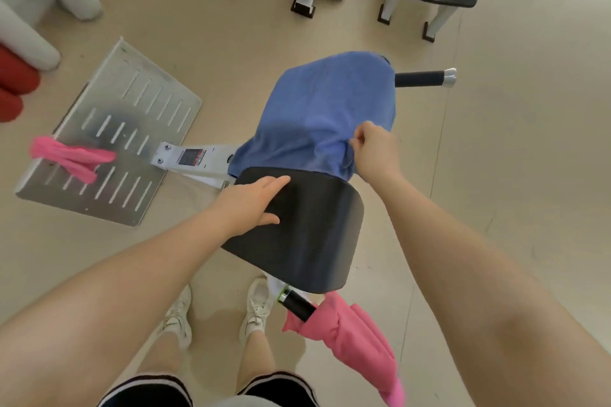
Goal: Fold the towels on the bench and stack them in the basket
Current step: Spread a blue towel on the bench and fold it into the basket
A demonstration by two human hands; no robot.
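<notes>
Blue towel (327,109): draped over bench (297,231) far end, near edge pinched by right hand (375,150). Left hand (254,205) flat, fingers straight, on bench pad. Pink towel (350,337) hangs off bench's near handle; another pink towel (71,155) lies on metal plate (132,102) left of bench. Basket unseen.

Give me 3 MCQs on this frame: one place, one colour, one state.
1. Where does the blue towel lie?
A. draped over the far end of the bench
B. on the floor
C. on the metal footplate

2. What colour is the cloth on the footplate?
A. green
B. pink
C. white

3. What is the right hand doing?
A. hanging idle
B. pressing flat on the black pad
C. pinching the blue towel

Answers: A, it covers the bench beyond the black pad; B, the pink cloth lies there; C, its fingers gather the towel's near edge, while the left hand rests on the pad.
</notes>
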